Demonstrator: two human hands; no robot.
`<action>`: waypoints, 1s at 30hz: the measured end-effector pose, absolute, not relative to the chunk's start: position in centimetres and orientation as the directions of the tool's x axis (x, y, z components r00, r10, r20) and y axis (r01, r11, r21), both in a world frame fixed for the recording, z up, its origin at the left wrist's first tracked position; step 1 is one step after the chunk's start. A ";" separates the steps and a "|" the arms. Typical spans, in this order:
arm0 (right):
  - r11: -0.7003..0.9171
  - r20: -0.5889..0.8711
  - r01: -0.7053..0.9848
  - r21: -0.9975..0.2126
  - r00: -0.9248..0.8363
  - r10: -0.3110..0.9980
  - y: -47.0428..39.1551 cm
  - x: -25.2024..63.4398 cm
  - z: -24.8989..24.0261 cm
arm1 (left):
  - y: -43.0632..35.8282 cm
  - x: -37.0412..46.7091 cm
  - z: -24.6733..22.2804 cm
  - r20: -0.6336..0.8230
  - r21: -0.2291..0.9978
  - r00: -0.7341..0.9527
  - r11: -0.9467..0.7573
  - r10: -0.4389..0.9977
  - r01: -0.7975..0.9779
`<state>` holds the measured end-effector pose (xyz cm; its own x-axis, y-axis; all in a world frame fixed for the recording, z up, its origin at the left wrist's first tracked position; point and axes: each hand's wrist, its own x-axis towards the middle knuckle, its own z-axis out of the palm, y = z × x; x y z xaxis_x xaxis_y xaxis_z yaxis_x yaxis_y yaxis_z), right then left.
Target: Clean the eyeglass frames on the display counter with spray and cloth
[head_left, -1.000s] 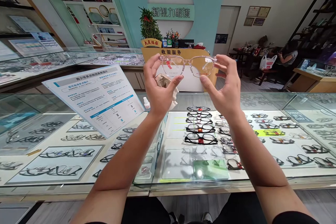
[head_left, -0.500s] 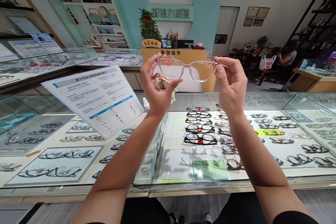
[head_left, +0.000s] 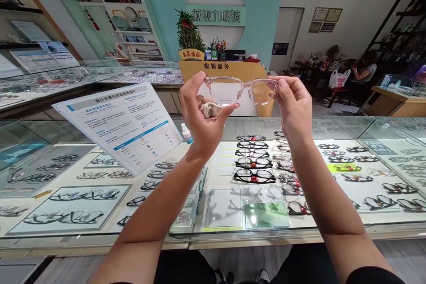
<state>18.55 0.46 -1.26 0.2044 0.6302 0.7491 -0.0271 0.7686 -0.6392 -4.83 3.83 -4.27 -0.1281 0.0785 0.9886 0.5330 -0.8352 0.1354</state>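
A pair of clear-framed eyeglasses (head_left: 245, 85) is held up in front of me above the glass counter, between both hands. My left hand (head_left: 203, 117) pinches its left end near the hinge. A crumpled pale cloth (head_left: 211, 110) is tucked in the lower fingers of that same hand. At the other end, my right hand (head_left: 295, 108) grips the frame's right corner between thumb and fingers. Faint print shows on the lenses. Below and behind my left wrist stands a small white bottle (head_left: 187, 133) with a blue-green label.
The glass display counter (head_left: 226, 232) holds rows of eyeglasses, including dark frames (head_left: 254, 175). A printed sheet (head_left: 118, 126) stands tilted at the left. Farther back are a yellow-fronted cashier desk (head_left: 233, 69) and, at the far right, a seated person (head_left: 364, 71) near a white bag (head_left: 338, 79).
The eyeglasses have turned and shifted slightly right and down, and the red tag on the left lens no longer shows. My left hand has moved a little right, uncovering more of the bottle.
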 end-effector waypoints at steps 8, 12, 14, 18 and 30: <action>0.802 0.795 0.079 -0.592 0.226 0.564 -0.3 18.2 -1.0 | 3.8 -4.5 -3.8 0.969 0.239 -0.146 -0.909 0.200 0.340; 0.803 0.803 0.098 -0.587 0.194 0.564 -0.8 18.0 -0.8 | 4.1 -4.7 -3.7 0.971 0.233 -0.139 -0.902 0.194 0.363; 0.808 0.813 0.116 -0.578 0.170 0.557 -1.0 17.9 -0.7 | 4.2 -4.8 -3.8 0.974 0.221 -0.129 -0.906 0.186 0.361; 0.811 0.818 0.119 -0.573 0.147 0.556 -1.6 17.7 -0.5 | 4.6 -5.0 -3.9 0.974 0.225 -0.105 -0.920 0.202 0.320; 0.824 0.831 0.110 -0.556 0.108 0.546 -1.9 17.5 -0.5 | 4.6 -4.4 -3.9 0.975 0.216 -0.125 -0.921 0.184 0.325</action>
